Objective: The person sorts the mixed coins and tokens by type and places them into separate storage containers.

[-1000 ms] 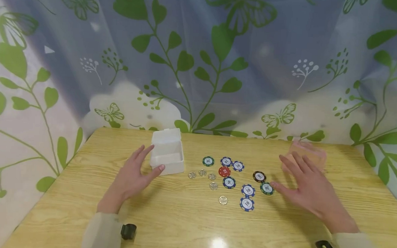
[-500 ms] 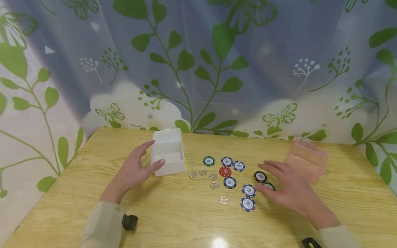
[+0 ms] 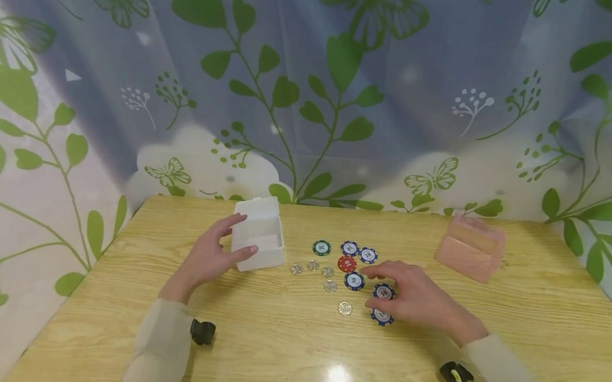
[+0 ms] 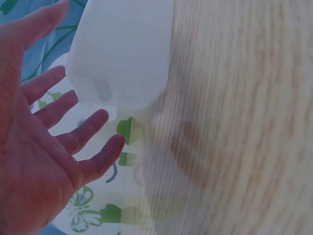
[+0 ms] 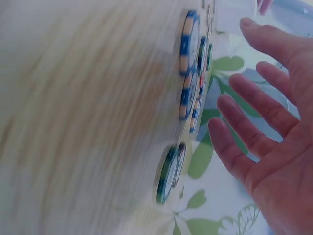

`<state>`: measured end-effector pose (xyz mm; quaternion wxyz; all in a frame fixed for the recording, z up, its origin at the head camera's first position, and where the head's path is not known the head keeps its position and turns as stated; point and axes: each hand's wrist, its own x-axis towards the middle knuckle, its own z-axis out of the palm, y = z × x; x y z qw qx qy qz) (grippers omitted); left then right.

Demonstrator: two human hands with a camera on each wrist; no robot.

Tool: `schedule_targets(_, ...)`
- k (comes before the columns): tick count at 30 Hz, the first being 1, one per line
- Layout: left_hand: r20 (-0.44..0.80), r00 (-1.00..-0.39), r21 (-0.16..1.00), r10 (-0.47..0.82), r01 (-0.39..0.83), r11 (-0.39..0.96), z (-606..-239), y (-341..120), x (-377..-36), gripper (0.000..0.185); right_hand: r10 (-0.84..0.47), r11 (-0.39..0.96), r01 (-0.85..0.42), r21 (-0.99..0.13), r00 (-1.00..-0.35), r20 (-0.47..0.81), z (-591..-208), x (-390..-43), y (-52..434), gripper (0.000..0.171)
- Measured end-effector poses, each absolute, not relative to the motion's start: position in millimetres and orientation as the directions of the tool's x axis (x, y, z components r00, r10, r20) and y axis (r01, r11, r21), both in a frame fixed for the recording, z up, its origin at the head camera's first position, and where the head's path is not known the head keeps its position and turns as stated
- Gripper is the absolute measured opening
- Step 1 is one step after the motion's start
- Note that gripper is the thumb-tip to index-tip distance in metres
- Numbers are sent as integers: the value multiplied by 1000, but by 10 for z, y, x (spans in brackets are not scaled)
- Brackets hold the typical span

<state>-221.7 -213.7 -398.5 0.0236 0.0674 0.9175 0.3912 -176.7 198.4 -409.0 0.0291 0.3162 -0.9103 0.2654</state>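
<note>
A white lidded box (image 3: 260, 258) stands with its lid raised. My left hand (image 3: 201, 263) is at its left side, thumb and fingers spread apart; in the left wrist view the fingers (image 4: 83, 137) lie beside the box (image 4: 122, 54), and contact is unclear. My right hand (image 3: 415, 297) hovers over the poker chips, holding nothing, its fingers (image 5: 239, 117) apart from them. Two blue chips (image 3: 384, 292) show between its thumb and fingers. A blue chip (image 3: 354, 281) and a red chip (image 3: 347, 264) lie left of its fingertips. A green chip (image 5: 167, 176) is hidden by the hand in the head view.
Several small silvery coins (image 3: 327, 272) lie between the white box and the chips. A green chip (image 3: 321, 248) and two more blue chips (image 3: 350, 249) lie farther back. A translucent pink box (image 3: 470, 251) stands open at the back right. A patterned curtain (image 3: 311, 98) hangs behind the table.
My right hand has moved left from in front of the pink box to above the blue chips. My left hand has shifted slightly right beside the white box. The chips and coins have not moved.
</note>
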Motion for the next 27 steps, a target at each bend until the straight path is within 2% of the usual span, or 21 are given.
schedule_targets(4, -9, -987, 708, 161, 108, 698, -3989, -2154, -2249, 86, -602, 611, -611, -504, -772, 206, -4079, -1802, 1887, 46)
schedule_targets(9, 10, -982, 676, 191, 147, 722, -3985, -2178, -2288, 90, -630, 579, -568, -586, -767, 122, -4057, -1823, 1770, 42)
schedule_targets(17, -30, -980, 662, 196, 127, 738, -3983, -2206, -2325, 97, -632, 610, -514, -604, -775, 21, -4115, -1828, 1628, 45)
schedule_targets(27, -57, -977, 696, 206, 109, 710, -3991, -2215, -2360, 95, -666, 586, -522, -620, -746, -2, -4179, -1857, 1557, 42)
